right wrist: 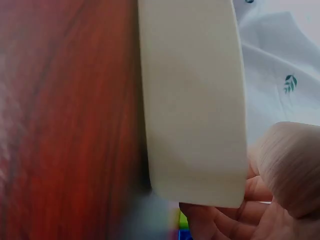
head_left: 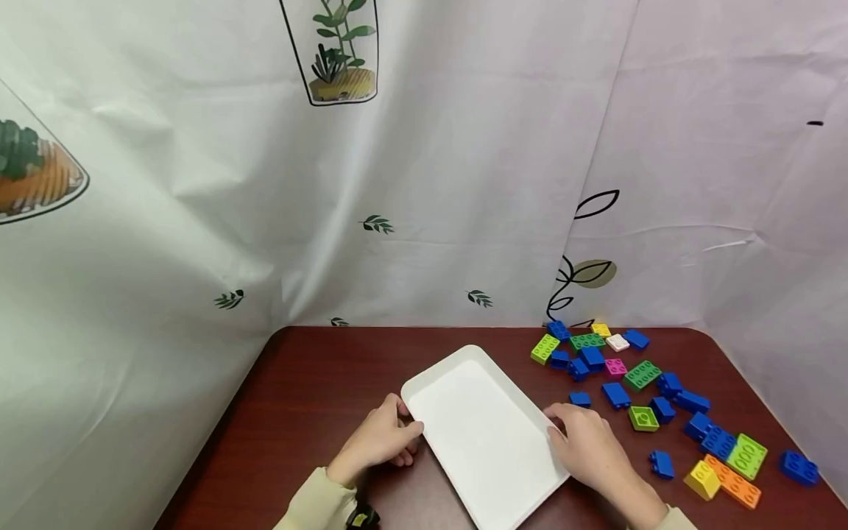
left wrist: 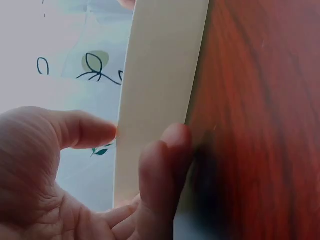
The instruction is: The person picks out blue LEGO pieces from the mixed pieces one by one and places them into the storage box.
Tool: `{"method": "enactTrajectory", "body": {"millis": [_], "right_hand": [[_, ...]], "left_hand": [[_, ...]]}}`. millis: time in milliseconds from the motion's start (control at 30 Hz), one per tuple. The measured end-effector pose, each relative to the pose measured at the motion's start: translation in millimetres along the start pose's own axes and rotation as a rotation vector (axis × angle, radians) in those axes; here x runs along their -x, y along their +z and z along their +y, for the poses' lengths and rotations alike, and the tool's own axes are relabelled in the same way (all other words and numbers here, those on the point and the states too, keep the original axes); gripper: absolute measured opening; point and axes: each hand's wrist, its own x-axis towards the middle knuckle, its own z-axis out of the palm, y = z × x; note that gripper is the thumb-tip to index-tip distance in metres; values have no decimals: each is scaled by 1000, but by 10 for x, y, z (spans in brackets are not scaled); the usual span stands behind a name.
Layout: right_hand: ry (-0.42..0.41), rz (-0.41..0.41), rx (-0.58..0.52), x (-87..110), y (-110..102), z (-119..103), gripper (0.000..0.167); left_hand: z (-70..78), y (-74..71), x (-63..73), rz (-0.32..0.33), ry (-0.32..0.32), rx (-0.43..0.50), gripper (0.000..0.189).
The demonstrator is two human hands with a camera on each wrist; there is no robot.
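A white rectangular tray (head_left: 486,434) lies turned at an angle on the table, its inside bare. The left hand (head_left: 383,436) grips its left long side. In the left wrist view the thumb (left wrist: 90,131) presses the rim while fingertips (left wrist: 159,165) sit against the outer wall. On the opposite side the right hand (head_left: 589,447) holds the tray, thumb at the rim. In the right wrist view, the right hand's fingers (right wrist: 220,222) show past the end of the tray wall (right wrist: 195,100), partly hidden by it.
Toy building bricks lie scattered on the right of the dark red table (head_left: 318,375): several blue ones (head_left: 616,395), a green one (head_left: 642,375), an orange one (head_left: 732,482), a yellow one (head_left: 703,480) and others. A printed white cloth (head_left: 424,162) hangs behind the table.
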Motion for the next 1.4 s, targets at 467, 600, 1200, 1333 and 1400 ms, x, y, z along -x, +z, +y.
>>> {"method": "enactTrajectory", "body": {"millis": [467,600,1200,1333,1400], "right_hand": [[18,-131,-73,145,51,-184,16],[-29,-196,-82,175,7,-184,19],[-154,112,161,-139,-157,350,31],[-200,57,243,-145,-107,462,46],[-209,44,266,-147,-90,491,44]], "left_hand": [[0,83,-6,-3,46,-2,53],[16,68,-18,5,76,-63,50],[26,119,3,-85,95,-73,47],[10,124,-10,-113,90,-65,46],[4,121,-21,-133,92,-53,47]]}}
